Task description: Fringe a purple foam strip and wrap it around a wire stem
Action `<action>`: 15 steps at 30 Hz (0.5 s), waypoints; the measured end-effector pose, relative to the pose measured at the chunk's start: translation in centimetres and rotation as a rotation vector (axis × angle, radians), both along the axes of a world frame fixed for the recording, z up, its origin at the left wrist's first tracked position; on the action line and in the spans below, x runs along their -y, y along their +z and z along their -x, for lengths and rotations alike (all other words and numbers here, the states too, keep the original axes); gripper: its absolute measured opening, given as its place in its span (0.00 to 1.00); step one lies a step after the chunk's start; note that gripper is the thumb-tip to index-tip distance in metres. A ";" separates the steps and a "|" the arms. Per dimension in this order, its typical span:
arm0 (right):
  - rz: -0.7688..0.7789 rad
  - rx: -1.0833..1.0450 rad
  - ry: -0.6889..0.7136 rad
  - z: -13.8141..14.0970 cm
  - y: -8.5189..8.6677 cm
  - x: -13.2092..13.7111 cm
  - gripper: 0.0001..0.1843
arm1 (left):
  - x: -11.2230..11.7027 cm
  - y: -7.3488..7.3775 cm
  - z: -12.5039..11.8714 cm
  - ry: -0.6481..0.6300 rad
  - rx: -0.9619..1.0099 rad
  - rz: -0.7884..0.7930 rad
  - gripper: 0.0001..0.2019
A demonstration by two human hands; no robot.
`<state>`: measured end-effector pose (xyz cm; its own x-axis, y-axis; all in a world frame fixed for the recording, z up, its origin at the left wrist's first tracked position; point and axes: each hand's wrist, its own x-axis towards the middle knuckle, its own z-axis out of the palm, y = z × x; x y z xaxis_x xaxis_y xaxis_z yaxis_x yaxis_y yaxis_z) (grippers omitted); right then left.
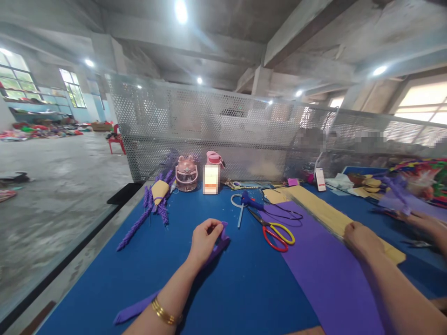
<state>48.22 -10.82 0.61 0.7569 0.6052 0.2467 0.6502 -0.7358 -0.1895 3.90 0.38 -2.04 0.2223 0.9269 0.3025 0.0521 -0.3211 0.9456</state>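
Near the middle of the blue table (237, 288), my left hand (206, 239) is closed in a pinch on a narrow purple strip (222, 243). The strip passes behind my left forearm and its other end lies on the table at lower left. My right hand (361, 239) is closed against a long yellow sheet (317, 209) on the right; its fingertips are hidden. Beside that, a wide purple sheet (321, 270) lies flat. Scissors (279, 236) with red and yellow handles rest on its left edge. Behind them is a dark blue tool with a cord (253, 200), touching a clear stick (240, 215).
At the table's back left lies a bundle of purple braided stems with a yellow wrap (159, 190). A pink bottle (186, 174) and a blurred upright phone (210, 179) stand before a perforated metal screen (195, 125). Another person's hand (421, 223) works at far right.
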 end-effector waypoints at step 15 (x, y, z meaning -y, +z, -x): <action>-0.041 -0.097 -0.197 1.7 1.5 0.8 0.17 | -0.1 0.0 0.0 0.000 -0.007 -0.012 0.12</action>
<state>46.48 -11.62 2.10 0.8810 0.4341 0.1881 0.4717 -0.8374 -0.2763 3.87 0.43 -2.08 0.2242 0.9233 0.3119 0.0591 -0.3323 0.9413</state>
